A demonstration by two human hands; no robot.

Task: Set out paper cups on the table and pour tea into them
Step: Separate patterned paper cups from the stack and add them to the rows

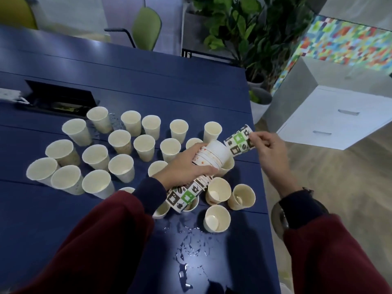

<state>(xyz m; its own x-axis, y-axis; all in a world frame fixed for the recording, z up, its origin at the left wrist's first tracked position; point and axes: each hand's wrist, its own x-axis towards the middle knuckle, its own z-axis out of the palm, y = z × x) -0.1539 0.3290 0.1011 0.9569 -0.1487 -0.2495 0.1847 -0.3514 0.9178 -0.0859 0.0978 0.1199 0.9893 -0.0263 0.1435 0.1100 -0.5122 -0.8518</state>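
Several cream paper cups (121, 165) stand upright across the dark blue table (148, 81). My left hand (186, 164) grips a tilted stack of nested paper cups (212, 158) with a patterned bottom end (182, 198), held above the table near its right side. My right hand (270, 149) pinches the base of a single green, brown and white patterned cup (239, 141), just off the open end of the stack. Three cups (218, 190) near the right edge hold a little liquid at the bottom.
Spilled liquid (188, 247) glistens on the table in front of me. A black cable box (61, 98) is set into the tabletop at the left. Beyond the right table edge are a potted plant (256, 98), a white drawer cabinet (339, 117) and green chairs (146, 28).
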